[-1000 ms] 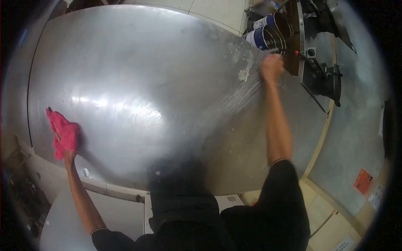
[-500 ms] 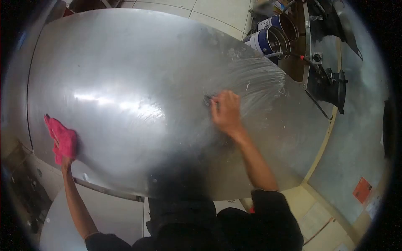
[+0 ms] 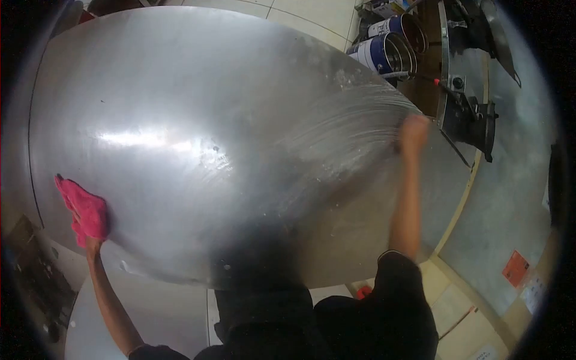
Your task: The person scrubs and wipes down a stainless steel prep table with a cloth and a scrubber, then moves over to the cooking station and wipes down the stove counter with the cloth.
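A pink cloth (image 3: 90, 213) lies on the left part of the shiny metal tabletop (image 3: 180, 90). My left hand (image 3: 94, 245) is closed on it, most of the fingers hidden by its folds. Far to the right, my right hand (image 3: 415, 135) is closed and smeared by motion, pressed down close to the table's right back edge. Just a dark bit of the scouring pad (image 3: 396, 144) shows beside its fingers. Whitish, wet-looking curved streaks (image 3: 354, 114) run over the metal left of this hand.
Two blue-and-white metal buckets (image 3: 384, 54) stand beyond the back right edge. A stove with black burner parts (image 3: 480, 129) and a grey metal panel (image 3: 510, 198) are at the right. An orange label (image 3: 515, 269) is on the panel. Tiled floor (image 3: 312, 15) shows behind.
My right hand has swept from the middle of the tabletop to the right, with the pad under it. My left hand and the pink cloth have stayed nearly in place.
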Demonstrator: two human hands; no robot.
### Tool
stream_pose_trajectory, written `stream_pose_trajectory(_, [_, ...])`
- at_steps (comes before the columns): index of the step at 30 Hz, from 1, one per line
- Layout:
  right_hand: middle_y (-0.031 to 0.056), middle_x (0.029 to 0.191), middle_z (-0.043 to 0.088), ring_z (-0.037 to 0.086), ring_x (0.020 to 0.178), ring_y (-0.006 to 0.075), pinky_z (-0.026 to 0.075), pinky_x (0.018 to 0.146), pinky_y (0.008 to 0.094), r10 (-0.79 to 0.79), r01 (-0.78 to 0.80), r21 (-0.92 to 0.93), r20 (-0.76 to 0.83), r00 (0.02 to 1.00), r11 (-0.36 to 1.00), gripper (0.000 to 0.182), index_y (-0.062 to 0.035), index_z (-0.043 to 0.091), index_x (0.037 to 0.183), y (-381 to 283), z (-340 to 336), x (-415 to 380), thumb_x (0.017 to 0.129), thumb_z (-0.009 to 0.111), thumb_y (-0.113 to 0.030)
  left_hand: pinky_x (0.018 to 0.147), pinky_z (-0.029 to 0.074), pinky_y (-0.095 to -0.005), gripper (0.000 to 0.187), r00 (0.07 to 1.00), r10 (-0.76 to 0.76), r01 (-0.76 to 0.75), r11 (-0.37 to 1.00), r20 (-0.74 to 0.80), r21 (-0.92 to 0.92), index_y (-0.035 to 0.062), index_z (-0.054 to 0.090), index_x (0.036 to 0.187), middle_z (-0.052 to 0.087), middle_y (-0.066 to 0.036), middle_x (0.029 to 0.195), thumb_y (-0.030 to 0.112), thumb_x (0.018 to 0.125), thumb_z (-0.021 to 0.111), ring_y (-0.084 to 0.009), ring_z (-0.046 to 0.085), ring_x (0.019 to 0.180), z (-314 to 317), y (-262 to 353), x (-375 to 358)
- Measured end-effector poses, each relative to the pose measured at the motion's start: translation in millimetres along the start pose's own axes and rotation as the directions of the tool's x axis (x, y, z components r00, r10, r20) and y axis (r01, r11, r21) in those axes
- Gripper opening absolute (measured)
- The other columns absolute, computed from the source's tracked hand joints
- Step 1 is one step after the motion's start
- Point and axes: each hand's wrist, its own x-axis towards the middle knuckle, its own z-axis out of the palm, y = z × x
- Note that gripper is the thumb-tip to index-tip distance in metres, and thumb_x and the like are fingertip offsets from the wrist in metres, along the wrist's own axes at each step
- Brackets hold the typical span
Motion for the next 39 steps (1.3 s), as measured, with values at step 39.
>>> stream_pose_trajectory(39, [0.0191,0.104,0.067,0.064,0.097,0.0361,0.05,0.084,0.0502,-0.077,0.028,0.251,0.189,0.979,0.968,0.031,-0.0009,0.07,0.097,-242.2,17.6,-1.0,0.098,0.053,-0.028,0.117,-0.001,-0.0639,0.068,0.978,0.198,-0.197,0.98,-0.06,0.018,0.0251,0.046,0.154,0.003,-0.029,0.164,0.056,0.093,0.053,-0.041,-0.007,0.152,-1.6,10.3,27.7])
